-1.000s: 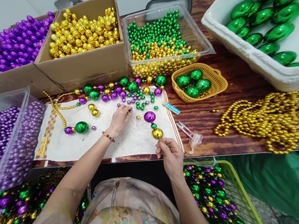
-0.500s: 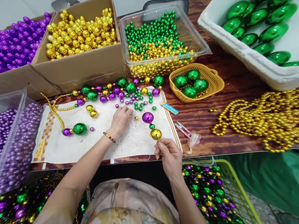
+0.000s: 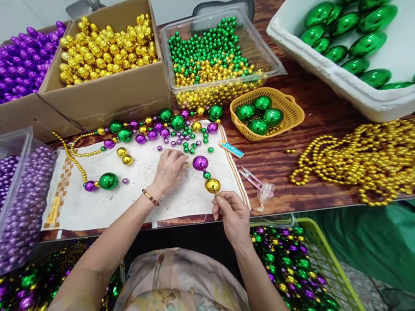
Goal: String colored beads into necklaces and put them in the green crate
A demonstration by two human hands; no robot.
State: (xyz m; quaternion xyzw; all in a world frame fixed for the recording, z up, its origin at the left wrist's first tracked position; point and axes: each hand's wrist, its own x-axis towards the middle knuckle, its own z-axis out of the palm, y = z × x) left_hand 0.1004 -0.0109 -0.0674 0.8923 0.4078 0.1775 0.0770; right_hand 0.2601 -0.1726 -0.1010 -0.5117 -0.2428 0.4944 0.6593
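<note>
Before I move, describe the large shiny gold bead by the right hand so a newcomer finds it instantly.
On the brown wooden table, find the white cloth. Near its brown-striped right edge, look below the large shiny purple bead. Among the cloth's beads, only this large shiny gold bead sits beside the bare right hand.

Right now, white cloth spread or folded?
Spread. The white cloth lies flat on the table, checkered border and striped edge showing at opposite ends, with loose beads on it.

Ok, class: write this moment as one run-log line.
left hand: at small gold bead; right hand: pinching beaded strand below large gold bead; scissors: on table
</note>
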